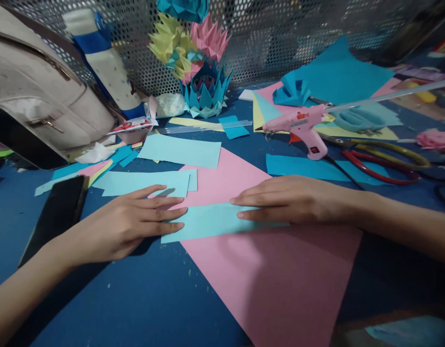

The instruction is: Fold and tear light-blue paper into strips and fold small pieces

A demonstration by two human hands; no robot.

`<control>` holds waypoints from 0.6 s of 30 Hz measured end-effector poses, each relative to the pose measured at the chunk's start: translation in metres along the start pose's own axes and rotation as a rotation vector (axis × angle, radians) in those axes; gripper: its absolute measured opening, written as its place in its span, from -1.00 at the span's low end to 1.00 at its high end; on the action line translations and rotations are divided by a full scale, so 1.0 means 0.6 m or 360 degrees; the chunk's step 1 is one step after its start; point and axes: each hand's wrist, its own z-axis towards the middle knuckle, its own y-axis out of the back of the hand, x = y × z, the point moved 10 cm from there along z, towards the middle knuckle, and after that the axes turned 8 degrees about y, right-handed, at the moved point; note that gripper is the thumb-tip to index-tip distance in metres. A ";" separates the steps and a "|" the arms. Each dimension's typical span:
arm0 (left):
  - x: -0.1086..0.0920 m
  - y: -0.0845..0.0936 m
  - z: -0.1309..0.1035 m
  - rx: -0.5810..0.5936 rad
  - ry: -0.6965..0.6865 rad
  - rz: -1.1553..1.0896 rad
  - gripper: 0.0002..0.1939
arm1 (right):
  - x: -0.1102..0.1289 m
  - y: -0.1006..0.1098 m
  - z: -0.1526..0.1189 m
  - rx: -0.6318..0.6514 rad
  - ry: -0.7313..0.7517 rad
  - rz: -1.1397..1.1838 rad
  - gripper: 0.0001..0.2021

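A light blue paper strip (211, 221) lies across a large pink paper sheet (294, 279) on the blue table. Flat on the strip's left end rest the outstretched fingers of my left hand (128, 221). My right hand (298, 200) lies with extended fingers over the right part of the strip and covers some of it. Neither hand grips anything. Just beyond my left fingers are more light blue strips (146, 182), overlapping each other. Another light blue strip (181, 150) lies farther back, partly on the pink sheet.
A pink glue gun (305, 127) with a long clear glue stick sits behind my right hand, near scissors (385, 161) and a darker blue strip (298, 166). Folded paper flowers (208, 89) stand at the back. Phone (58, 217), bag (45, 82) and bottle (107, 67) are left.
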 end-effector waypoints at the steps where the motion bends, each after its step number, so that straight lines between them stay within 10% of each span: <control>1: 0.001 0.001 0.000 -0.0007 0.0003 -0.0011 -0.35 | -0.001 -0.001 0.000 0.0006 -0.0006 -0.0007 -0.62; 18: 0.007 -0.003 -0.001 0.0001 -0.0024 -0.0043 -0.31 | -0.007 -0.007 -0.001 0.0080 -0.0061 0.0010 -0.62</control>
